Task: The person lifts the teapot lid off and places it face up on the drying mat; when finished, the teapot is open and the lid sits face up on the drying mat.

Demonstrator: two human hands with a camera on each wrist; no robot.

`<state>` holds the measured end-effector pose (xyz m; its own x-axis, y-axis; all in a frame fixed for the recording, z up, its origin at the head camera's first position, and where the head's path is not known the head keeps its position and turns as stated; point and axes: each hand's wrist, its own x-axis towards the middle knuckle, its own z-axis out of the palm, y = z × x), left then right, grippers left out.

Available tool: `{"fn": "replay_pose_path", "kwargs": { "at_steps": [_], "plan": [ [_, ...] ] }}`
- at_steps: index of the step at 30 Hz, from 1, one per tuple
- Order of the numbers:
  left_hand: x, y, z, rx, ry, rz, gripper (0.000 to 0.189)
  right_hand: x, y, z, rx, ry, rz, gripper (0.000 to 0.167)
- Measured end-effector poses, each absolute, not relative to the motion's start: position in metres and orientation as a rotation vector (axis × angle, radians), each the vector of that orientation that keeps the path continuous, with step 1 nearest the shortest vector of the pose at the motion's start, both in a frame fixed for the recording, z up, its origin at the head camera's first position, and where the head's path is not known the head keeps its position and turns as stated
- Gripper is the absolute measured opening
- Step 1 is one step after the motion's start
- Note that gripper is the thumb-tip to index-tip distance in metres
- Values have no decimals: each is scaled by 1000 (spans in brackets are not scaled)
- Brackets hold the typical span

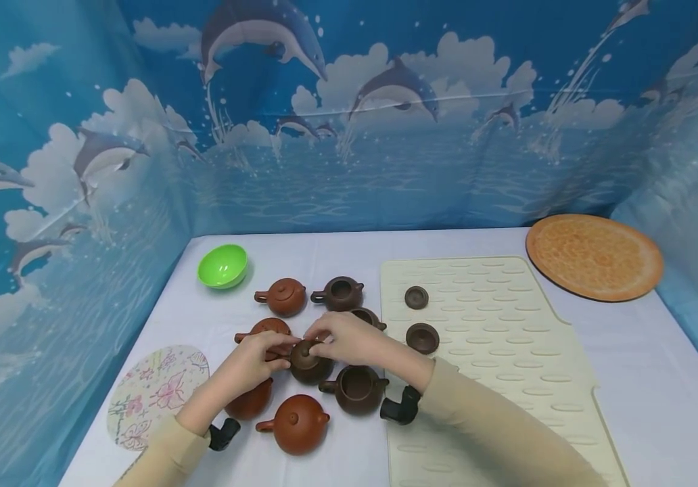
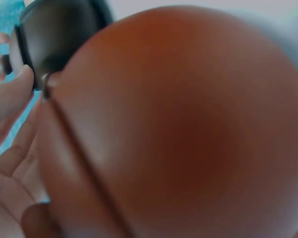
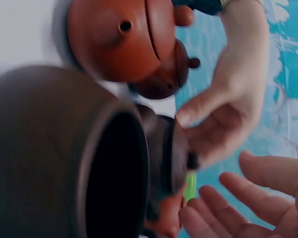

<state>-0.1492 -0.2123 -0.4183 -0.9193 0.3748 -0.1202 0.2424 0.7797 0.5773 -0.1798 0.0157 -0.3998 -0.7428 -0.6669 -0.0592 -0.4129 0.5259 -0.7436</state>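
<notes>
Both hands meet at a dark brown lidded teapot (image 1: 309, 370) among other teapots on the table. My left hand (image 1: 248, 365) is at its handle side, thumb and fingers around the edge; in the right wrist view the thumb presses near the rim of its lid (image 3: 180, 158). My right hand (image 1: 349, 338) reaches over from the right, fingers spread beside the lid's knob and holding nothing. A reddish-brown teapot (image 2: 179, 119) fills much of the left wrist view. A dark lidless pot (image 3: 35, 148) looms in the right wrist view.
Reddish-brown teapots, one (image 1: 299, 425) in front, stand to the left; dark lidless pots, one (image 1: 358, 389) nearby, stand right. Small round dark pieces (image 1: 423, 337) lie on a cream mat (image 1: 507, 352). A green bowl (image 1: 223, 266), butterfly-patterned mat (image 1: 169, 379) and round tan board (image 1: 595, 257) lie around.
</notes>
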Motion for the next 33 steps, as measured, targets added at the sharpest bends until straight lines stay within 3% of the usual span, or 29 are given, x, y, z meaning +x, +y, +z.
{"fn": "replay_pose_path", "kwargs": {
  "at_steps": [10,20,25,33],
  "plan": [
    [-147,-209,-430,361,2853,777,35,-165,-12,-411,-1002,2641,-786,17],
    [-154,-210,-431,430,2841,774,33,-166,2,-409,-1001,2655,-985,10],
    [-155,-208,-432,422,2808,816,36,-172,40,-399,-799,2551,-1302,12],
    [-152,-208,-430,403,2820,807,36,-175,146,-401,-324,2092,-1771,30]
  ]
}}
